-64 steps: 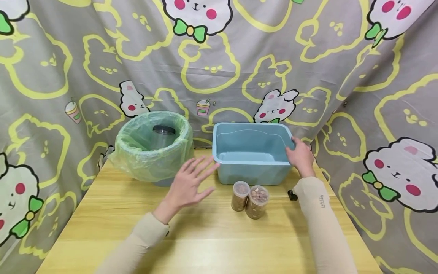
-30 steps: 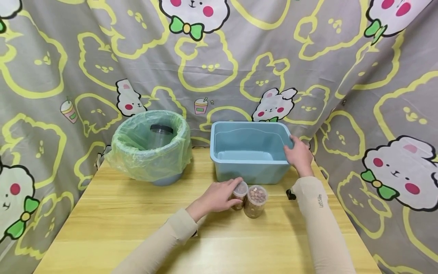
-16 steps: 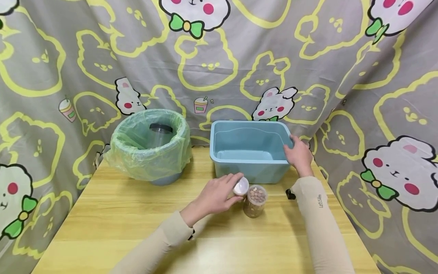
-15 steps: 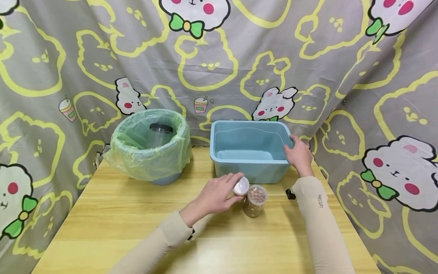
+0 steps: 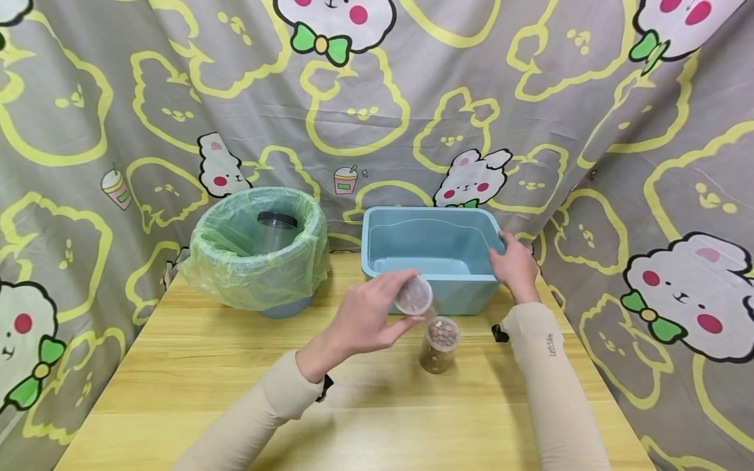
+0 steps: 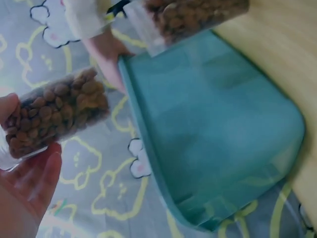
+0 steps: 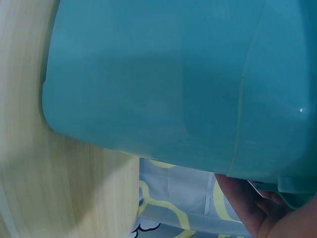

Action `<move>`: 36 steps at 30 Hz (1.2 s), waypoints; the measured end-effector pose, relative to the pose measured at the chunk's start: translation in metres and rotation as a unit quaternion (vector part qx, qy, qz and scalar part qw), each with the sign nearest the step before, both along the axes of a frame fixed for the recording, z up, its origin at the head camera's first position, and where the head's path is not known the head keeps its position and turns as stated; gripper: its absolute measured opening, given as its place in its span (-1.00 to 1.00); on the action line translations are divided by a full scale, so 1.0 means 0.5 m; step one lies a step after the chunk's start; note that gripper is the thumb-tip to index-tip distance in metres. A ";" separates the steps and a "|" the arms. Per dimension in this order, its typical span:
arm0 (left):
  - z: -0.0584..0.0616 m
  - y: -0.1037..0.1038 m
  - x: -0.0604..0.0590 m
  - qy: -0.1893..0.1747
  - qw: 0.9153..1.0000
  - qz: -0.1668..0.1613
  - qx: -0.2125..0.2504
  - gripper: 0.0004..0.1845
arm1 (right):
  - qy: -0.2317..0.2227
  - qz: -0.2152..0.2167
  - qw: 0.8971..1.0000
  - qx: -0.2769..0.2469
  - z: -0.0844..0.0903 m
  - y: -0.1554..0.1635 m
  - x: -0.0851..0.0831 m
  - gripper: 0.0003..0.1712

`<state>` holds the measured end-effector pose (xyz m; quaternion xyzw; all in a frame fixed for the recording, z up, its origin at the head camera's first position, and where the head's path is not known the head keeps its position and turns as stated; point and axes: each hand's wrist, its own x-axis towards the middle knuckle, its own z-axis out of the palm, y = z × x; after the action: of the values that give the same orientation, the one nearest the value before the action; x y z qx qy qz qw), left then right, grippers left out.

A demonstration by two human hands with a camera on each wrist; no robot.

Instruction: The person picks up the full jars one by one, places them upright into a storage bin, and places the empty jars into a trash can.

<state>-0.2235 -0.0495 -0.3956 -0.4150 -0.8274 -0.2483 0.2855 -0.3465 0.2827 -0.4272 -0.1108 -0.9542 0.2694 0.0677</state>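
Lifting jar (image 5: 414, 296) in left hand (image 5: 362, 319), right hand (image 5: 515, 265) on bin rim (image 5: 429, 277)

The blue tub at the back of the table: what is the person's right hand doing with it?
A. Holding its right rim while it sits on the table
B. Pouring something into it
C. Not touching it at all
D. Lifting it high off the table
A. The right hand holds the right rim of the blue tub, which sits on the table; the left hand holds a small jar.

light blue tub (image 5: 377, 252), green-lined bin (image 5: 212, 275), grey curtain (image 5: 530, 98) with yellow-outlined bunnies, yellow wood table (image 5: 206, 379)
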 end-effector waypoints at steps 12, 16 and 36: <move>0.037 -0.013 -0.063 0.150 0.986 0.031 0.058 -0.19 | 0.007 0.002 1.000 -0.005 -0.003 0.000 -0.002 -0.26; 0.034 -0.012 -0.085 0.166 0.982 0.052 0.070 -0.21 | 0.007 0.001 1.000 -0.007 -0.002 -0.001 -0.003 -0.26; -0.034 -0.013 -0.163 0.057 0.989 0.126 0.059 -0.28 | 0.011 0.003 1.000 -0.005 -0.001 -0.001 0.003 -0.26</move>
<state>-0.3049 -0.0559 -0.4126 -0.3031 -0.8396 -0.2344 0.3852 -0.3451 0.2824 -0.4279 -0.1051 -0.9523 0.2759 0.0770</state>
